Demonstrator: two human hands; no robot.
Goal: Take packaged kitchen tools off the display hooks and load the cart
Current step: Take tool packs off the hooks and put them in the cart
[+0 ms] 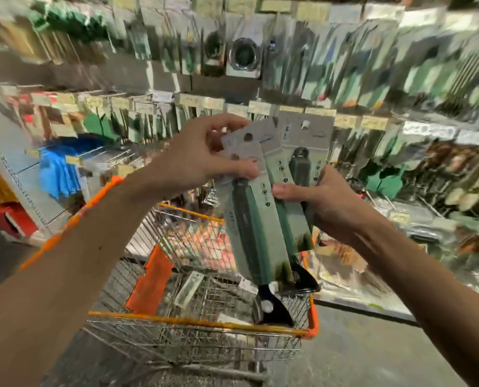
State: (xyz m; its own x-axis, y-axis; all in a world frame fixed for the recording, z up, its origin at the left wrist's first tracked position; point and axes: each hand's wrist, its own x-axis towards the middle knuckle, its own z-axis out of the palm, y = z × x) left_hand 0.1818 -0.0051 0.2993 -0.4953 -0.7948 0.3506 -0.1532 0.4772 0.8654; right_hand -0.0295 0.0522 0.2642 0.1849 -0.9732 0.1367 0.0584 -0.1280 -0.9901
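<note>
Above the cart [199, 322], left hand [188, 155] pinches the packaged tools [249, 219] by their card tops. Right hand [325, 202] grips them mid-pack.

Orange-rimmed wire cart [177, 319], pale package [189, 287] inside

Far left of me: blue cloth-like stuff [57, 171] hanging beside a white shelf side panel [6, 146]. Red box [20, 219] low down below that, approx. at the grey floor [366, 347]. Yellowish price labels [260, 107] in rows, print too blurred to read.
</note>
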